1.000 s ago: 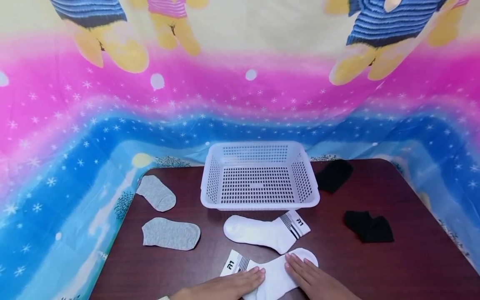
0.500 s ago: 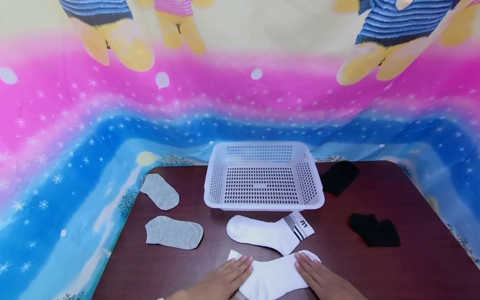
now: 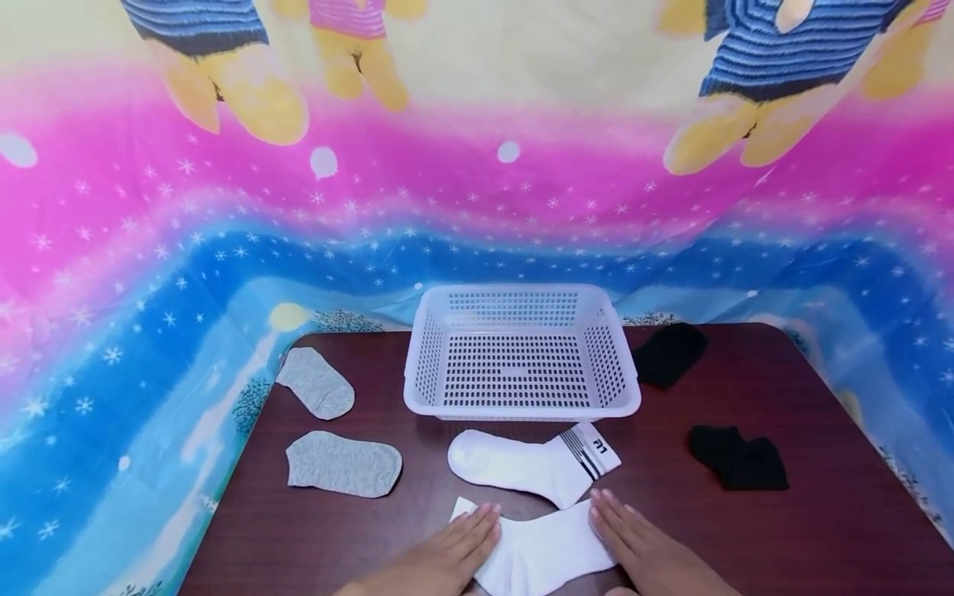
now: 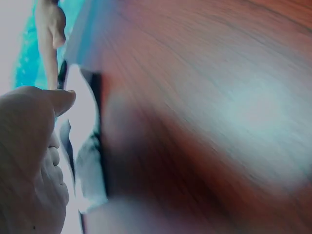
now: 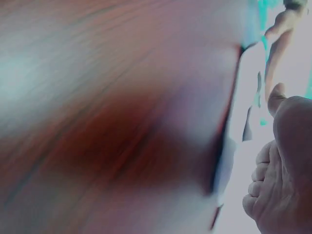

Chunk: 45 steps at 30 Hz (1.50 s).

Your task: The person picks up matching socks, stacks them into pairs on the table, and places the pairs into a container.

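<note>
A white sock lies flat on the table near its front edge, between my two hands. My left hand rests on its cuff end with straight fingers and hides most of the cuff. On the toe end lies my right hand, fingers straight and close together, covering the toe. Just beyond is a second white sock with a striped, lettered cuff pointing right. Both wrist views are blurred; each shows a palm edge beside the white sock.
A white perforated plastic basket stands at the back middle of the dark wooden table. Two grey socks lie on the left. Two black socks lie on the right, one partly behind the basket. A patterned cloth hangs around the table.
My left hand has moved left from the sock's ankle onto the cuff, covering its stripes and lettering. My right hand has slid slightly right over the toe. The other socks stay put.
</note>
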Each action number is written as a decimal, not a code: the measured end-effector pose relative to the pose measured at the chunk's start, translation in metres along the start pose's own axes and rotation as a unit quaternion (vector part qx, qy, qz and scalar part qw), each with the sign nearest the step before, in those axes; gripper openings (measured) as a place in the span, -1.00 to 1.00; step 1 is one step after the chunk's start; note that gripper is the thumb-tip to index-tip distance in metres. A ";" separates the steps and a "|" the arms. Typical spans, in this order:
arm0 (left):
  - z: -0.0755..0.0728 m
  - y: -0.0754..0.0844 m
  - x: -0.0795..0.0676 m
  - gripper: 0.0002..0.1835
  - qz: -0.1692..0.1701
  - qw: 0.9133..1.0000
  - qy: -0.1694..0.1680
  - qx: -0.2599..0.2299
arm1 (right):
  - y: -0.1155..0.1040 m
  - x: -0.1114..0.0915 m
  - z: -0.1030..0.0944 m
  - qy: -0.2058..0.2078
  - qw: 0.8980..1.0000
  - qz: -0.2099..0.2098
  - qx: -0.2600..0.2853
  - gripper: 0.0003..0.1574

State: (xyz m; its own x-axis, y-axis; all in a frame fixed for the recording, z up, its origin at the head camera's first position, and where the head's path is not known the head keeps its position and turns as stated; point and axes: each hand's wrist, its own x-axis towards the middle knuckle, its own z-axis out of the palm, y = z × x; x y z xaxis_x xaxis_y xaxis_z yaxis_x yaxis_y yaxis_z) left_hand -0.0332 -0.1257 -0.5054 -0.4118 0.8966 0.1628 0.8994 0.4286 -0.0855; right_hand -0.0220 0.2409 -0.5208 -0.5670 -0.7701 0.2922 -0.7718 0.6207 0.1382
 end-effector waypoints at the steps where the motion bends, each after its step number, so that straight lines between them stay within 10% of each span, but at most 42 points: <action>1: -0.001 0.002 0.004 -0.23 0.007 1.000 -0.009 0.006 | -0.003 0.004 0.001 0.009 1.000 -0.012 -0.001 0.05; 17: 0.027 0.013 -0.002 -0.08 -0.022 0.991 -0.009 0.135 | -0.013 -0.003 0.026 0.012 0.998 -0.047 -0.039 0.09; 31: 0.019 0.007 -0.013 -0.25 -0.089 0.992 0.018 0.092 | 0.000 -0.010 0.013 0.012 0.999 -0.028 -0.013 0.15; 45: -0.004 0.003 0.003 -0.45 -0.109 0.992 0.017 -0.053 | -0.010 0.005 -0.007 -0.013 0.999 0.038 0.001 -0.06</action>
State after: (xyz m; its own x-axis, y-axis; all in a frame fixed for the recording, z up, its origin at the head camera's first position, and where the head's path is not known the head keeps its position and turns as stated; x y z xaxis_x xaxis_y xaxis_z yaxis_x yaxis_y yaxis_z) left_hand -0.0309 -0.1227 -0.5009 -0.5952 0.7783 0.2000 0.8003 0.5966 0.0598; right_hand -0.0158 0.2317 -0.5143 -0.6315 -0.7241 0.2773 -0.7267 0.6774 0.1140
